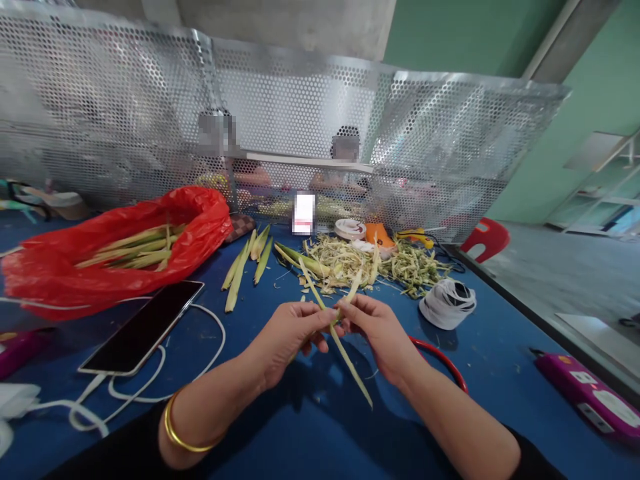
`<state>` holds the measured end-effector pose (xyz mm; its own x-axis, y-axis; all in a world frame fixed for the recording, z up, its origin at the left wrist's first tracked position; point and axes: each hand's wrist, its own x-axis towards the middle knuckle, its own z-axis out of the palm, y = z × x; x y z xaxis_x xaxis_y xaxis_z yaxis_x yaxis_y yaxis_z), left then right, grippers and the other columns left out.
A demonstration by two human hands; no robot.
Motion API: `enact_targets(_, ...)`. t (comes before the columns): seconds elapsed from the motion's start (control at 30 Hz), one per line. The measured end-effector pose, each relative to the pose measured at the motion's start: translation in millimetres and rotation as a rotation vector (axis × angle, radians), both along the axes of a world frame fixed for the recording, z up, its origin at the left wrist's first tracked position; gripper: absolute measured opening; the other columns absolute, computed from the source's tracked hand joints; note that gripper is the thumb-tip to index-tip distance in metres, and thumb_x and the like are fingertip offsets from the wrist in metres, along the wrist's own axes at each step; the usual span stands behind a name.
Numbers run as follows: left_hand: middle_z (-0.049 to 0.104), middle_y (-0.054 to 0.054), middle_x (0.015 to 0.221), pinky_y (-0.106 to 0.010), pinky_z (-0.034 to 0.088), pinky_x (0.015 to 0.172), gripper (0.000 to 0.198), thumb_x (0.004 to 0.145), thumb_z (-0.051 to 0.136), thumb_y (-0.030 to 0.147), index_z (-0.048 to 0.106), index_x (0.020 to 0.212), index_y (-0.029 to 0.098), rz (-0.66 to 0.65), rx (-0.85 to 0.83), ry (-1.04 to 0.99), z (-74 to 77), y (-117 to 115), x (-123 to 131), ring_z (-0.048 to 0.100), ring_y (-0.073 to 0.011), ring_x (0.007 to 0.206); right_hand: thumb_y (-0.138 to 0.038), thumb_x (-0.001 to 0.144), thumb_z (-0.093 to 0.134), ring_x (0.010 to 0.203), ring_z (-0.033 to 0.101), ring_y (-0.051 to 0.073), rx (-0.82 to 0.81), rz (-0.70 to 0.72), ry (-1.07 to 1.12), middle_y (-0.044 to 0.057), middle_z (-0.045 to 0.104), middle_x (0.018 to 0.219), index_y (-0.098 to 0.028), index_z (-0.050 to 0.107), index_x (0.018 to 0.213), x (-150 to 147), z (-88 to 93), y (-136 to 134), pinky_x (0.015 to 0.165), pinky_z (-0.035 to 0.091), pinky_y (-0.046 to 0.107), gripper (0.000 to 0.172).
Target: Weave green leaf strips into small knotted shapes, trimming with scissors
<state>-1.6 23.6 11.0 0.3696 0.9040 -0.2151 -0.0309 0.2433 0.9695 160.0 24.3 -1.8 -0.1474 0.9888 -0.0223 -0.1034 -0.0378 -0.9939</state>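
Observation:
My left hand (pixel 293 330) pinches pale green, husk-like leaf strips (pixel 353 367) between thumb and fingers, above the blue table (pixel 310 440). Close beside it, my right hand (pixel 373 327) is closed on the same strips, its fingertips almost touching the left thumb. The strips cross in an X at the fingertips. One long end slants down to the right, and other ends stick up beyond the hands. Just past them lies a heap of shredded husk strips (pixel 340 257), with greener braided-looking pieces (pixel 413 263) on its right. Several whole husk leaves (pixel 240 273) lie to the left.
A red plastic bag (pixel 200 213) of leaves sits at left, near a phone (pixel 143 330) on a white cable. At right are a white ribbon roll (pixel 449 305) and purple power strip (pixel 583 387). People sit behind a perforated metal screen (pixel 295 87).

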Motion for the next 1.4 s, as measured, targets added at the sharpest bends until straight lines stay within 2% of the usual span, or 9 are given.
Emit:
enact_targets(0.13,0.070,-0.007,0.076,-0.020,0.028,0.044,0.029,0.071,0.067,0.041,0.071,0.076,0.013,-0.037,-0.002,0.061,-2.2,-1.6,3.2,0.051,-0.0074,0.049,-0.032,0.072,0.067,0.055,0.045,0.009,0.075,-0.081,-0.009,-0.003,0.053,0.055,-0.016,0.059,0.060,-2.1,-1.1,-2.9,0.058,0.037,0.023,0.021)
enact_targets(0.3,0.063,-0.002,0.055,-0.020,0.028,0.045,0.024,0.067,0.070,0.037,0.071,0.065,0.013,-0.061,-0.058,0.112,2.2,-3.0,5.2,0.048,-0.0072,0.046,-0.030,0.069,0.066,0.052,0.042,0.010,0.099,-0.156,-0.022,-0.003,0.051,0.053,-0.016,0.057,0.058,-6.3,-3.7,-4.6,0.053,0.035,0.023,0.020)
enact_targets(0.57,0.068,-0.005,0.062,-0.020,0.033,0.046,0.025,0.064,0.073,0.038,0.071,0.065,0.013,-0.091,-0.118,0.104,3.0,-2.6,4.3,0.053,-0.0094,0.049,-0.029,0.075,0.061,0.055,0.044,0.011,0.232,-0.197,-0.182,-0.003,0.050,0.054,-0.017,0.057,0.060,-6.9,-8.3,-3.2,0.055,0.037,0.024,0.020)
enact_targets(0.77,0.066,-0.004,0.063,-0.019,0.033,0.045,0.027,0.066,0.072,0.037,0.071,0.074,0.011,0.093,-0.141,0.016,-2.8,0.5,7.2,0.051,-0.0076,0.049,-0.049,0.078,0.057,0.059,0.055,0.013,0.065,-0.042,-0.148,0.001,0.060,0.064,-0.016,0.061,0.071,6.2,3.5,8.1,0.062,0.044,0.026,0.034)
enact_targets(0.9,0.065,-0.004,0.067,-0.018,0.036,0.046,0.030,0.068,0.071,0.041,0.068,0.073,0.011,0.156,-0.140,-0.070,-1.0,3.4,4.0,0.054,-0.0083,0.053,-0.048,0.079,0.057,0.055,0.055,0.013,0.108,0.157,-0.437,0.000,0.061,0.057,-0.018,0.059,0.064,12.9,13.7,5.4,0.056,0.040,0.025,0.034)
enact_targets(1.03,0.063,-0.001,0.065,-0.020,0.040,0.048,0.025,0.061,0.077,0.029,0.065,0.075,0.012,0.143,-0.071,-0.045,-2.1,4.1,2.3,0.055,-0.0093,0.055,-0.035,0.081,0.057,0.049,0.048,0.011,0.255,0.141,-0.662,-0.003,0.056,0.051,-0.019,0.054,0.058,12.5,13.1,-0.1,0.050,0.033,0.023,0.029)
enact_targets(1.17,0.064,-0.001,0.064,-0.023,0.043,0.051,0.024,0.064,0.075,0.032,0.064,0.074,0.013,0.140,-0.013,-0.011,-10.8,5.3,3.1,0.054,-0.0093,0.052,-0.033,0.082,0.056,0.048,0.042,0.011,0.382,0.131,-0.722,-0.004,0.052,0.049,-0.020,0.054,0.058,11.8,10.2,-3.0,0.047,0.028,0.022,0.028)
enact_targets(1.3,0.065,-0.002,0.063,-0.023,0.043,0.052,0.022,0.066,0.075,0.031,0.065,0.072,0.012,0.175,-0.016,-0.014,-14.8,6.9,3.5,0.053,-0.0084,0.050,-0.032,0.082,0.057,0.049,0.040,0.011,0.426,0.141,-0.738,-0.005,0.049,0.050,-0.020,0.054,0.058,12.5,10.3,-2.8,0.048,0.027,0.022,0.027)
enact_targets(1.4,0.063,-0.001,0.064,-0.020,0.042,0.049,0.019,0.067,0.074,0.027,0.066,0.074,0.012,0.178,-0.110,-0.084,-9.2,8.4,1.1,0.053,-0.0071,0.051,-0.034,0.085,0.052,0.050,0.043,0.011,0.370,0.159,-0.683,-0.004,0.052,0.051,-0.019,0.056,0.057,14.8,11.6,1.7,0.049,0.030,0.023,0.032)
